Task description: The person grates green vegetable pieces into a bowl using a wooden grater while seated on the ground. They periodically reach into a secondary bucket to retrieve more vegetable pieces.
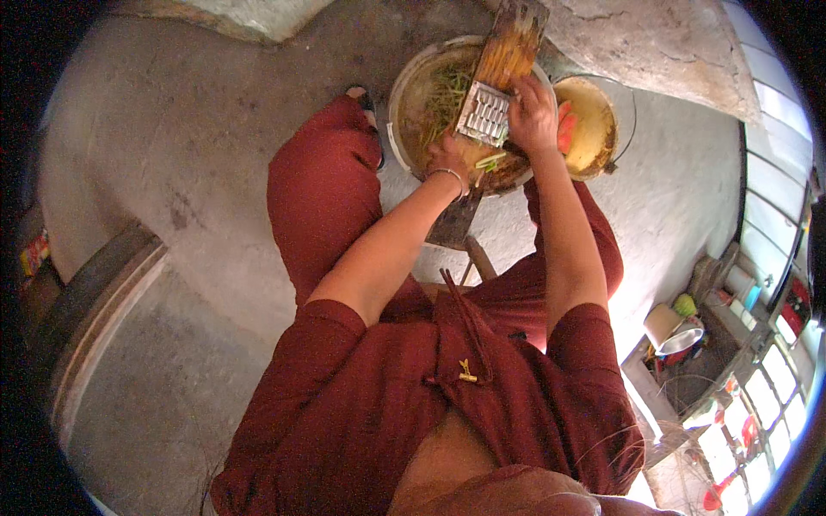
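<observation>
A wooden board grater with a metal grating plate (485,113) slants across a large round basin (395,138). My right hand (533,116) lies at the right edge of the metal plate; whether it grips anything is hidden. Beside the plate's lower left corner, my left hand (448,161) rests on the board's lower part, its fingers partly hidden. Pale green strips (490,161) lie on the wood just right of my left hand. Thin green shreds (445,93) are heaped in the basin, left of the board.
A yellowish bucket (597,132) with a wire handle and red pieces (565,128) inside stands right of the basin. A dark wooden stool or bench (455,222) is below the basin, between my knees. Large pale stone-like masses (664,48) border the top.
</observation>
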{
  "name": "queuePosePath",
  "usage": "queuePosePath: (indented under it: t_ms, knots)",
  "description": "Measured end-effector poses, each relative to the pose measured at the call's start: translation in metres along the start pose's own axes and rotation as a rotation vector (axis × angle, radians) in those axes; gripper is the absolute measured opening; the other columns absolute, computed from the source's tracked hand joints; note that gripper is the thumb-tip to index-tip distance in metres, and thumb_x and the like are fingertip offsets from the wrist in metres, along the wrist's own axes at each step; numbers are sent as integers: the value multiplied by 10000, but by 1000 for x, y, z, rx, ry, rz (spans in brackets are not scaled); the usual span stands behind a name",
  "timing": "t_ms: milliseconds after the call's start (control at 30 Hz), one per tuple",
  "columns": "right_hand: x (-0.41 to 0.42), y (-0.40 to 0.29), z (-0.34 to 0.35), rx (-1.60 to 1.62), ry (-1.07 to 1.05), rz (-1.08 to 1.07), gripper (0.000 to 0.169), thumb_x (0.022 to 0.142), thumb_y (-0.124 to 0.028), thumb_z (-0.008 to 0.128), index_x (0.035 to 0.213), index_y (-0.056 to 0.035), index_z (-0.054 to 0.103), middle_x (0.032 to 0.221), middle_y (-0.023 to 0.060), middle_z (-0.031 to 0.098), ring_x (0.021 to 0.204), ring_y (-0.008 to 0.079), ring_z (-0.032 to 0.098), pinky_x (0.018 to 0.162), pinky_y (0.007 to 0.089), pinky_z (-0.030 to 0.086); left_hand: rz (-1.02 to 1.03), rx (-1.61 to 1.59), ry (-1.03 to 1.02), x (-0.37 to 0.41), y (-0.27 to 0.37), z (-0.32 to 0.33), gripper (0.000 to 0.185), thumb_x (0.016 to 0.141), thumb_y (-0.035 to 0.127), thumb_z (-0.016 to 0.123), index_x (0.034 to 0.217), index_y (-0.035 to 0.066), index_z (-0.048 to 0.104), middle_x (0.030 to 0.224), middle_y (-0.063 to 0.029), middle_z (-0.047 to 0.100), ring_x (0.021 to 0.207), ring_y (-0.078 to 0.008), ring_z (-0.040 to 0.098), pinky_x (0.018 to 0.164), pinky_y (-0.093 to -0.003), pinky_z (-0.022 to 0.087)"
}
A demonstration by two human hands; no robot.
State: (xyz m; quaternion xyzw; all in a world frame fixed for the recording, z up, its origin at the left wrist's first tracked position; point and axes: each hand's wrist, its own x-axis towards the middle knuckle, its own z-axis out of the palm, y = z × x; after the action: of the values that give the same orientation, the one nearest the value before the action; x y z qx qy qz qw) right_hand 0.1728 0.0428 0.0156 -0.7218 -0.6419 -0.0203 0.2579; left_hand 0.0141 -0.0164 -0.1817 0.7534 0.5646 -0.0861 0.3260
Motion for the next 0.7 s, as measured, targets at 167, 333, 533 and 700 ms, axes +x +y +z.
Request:
queuePosePath:
  t_ms: [167,333,533,700]
  knots:
    - [-3,17,17,-24,-118,128,309,798,-51,592,1106,-48,620,1130,194,593,1007,363,575,872,418,475,232,174,-196,-11,13,-36,554,561,201,816,1044,204,544,987,-106,602,928,-304,607,782,-442,494]
    - [-66,-27,-1,162,35,191,188,802,-5,594,976,-21,662,988,177,637,907,339,632,782,380,523,92,107,-283,-7,2,-25,766,604,249,811,1189,172,323,1133,-145,461,1044,-349,533,870,-459,460]
    - [-84,-57,-15,185,50,250,289,785,-29,624,1073,-19,611,1087,194,591,990,351,595,836,401,499,301,326,-79,-10,4,-50,353,532,265,792,847,147,681,863,-99,681,849,-291,647,757,-434,499]
    - [-96,-82,-18,209,-130,191,426,748,-57,662,1157,-18,550,1168,185,521,1104,376,490,923,444,430,368,291,-76,-13,-5,-76,427,495,273,822,869,134,671,918,-101,673,885,-270,638,802,-402,503]
